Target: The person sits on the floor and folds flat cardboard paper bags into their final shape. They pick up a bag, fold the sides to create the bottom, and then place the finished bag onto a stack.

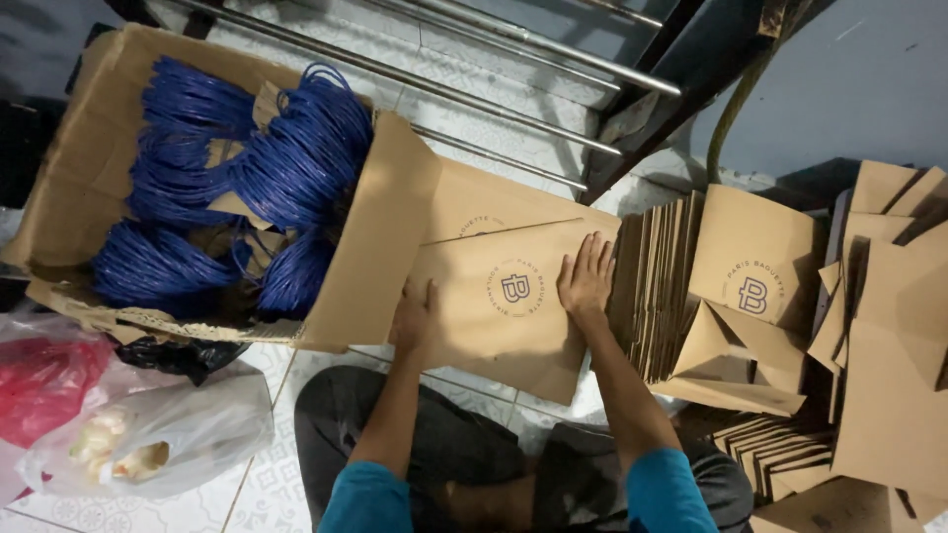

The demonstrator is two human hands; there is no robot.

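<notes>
The person wears a top with short teal-blue sleeves that end above the elbows, leaving both forearms bare. Dark grey trousers cover the legs. The left hand and right hand are bare, without gloves, rings or watch.

Patterned white tiled floor, steel rails, grey-blue wall, dim light.

The single head camera looked steeply down from above the seated person, close over the forearms and lap. It faced the tiled floor ahead, framing a cardboard box left and bag stacks right.
</notes>
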